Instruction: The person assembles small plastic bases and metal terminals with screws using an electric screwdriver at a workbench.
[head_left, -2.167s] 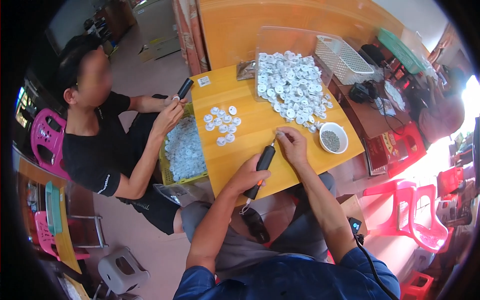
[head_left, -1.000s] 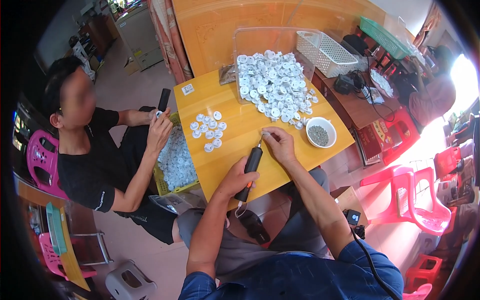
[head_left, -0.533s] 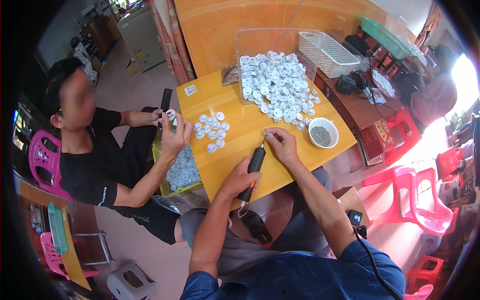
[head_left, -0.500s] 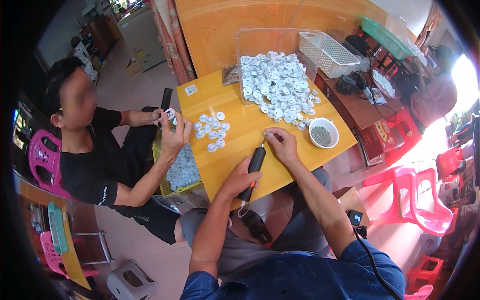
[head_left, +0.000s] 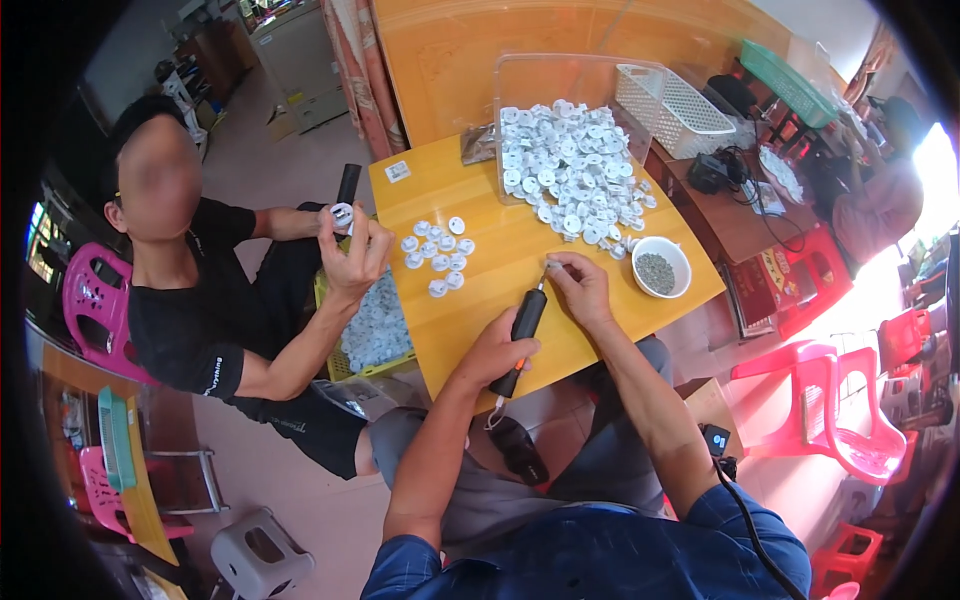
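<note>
My left hand (head_left: 500, 350) is wrapped round a black electric screwdriver (head_left: 527, 322), its bit pointing up and away from me over the table's front part. At the bit's tip my right hand (head_left: 582, 290) pinches something small and pale, mostly hidden by the fingertips. Left of them, several white round plastic parts (head_left: 438, 263) lie loosely grouped on the yellow table (head_left: 500, 237). A white bowl (head_left: 684, 270) of tiny grey metal pieces (head_left: 655, 272) stands right of my right hand. Beyond it, a large heap of similar white parts (head_left: 570, 160) spills out of a clear plastic bin (head_left: 512, 75).
On the left a seated co-worker (head_left: 215, 320) holds a white part and a black tool beside the table. A yellow crate (head_left: 375, 368) of pale parts stands below the table's left edge. A white basket (head_left: 685, 118) and a brown side table (head_left: 710, 205) are at right.
The whole view has shifted slightly, so the table appears further right. Both my hands keep the same hold, with the screwdriver bit still at the right fingertips.
</note>
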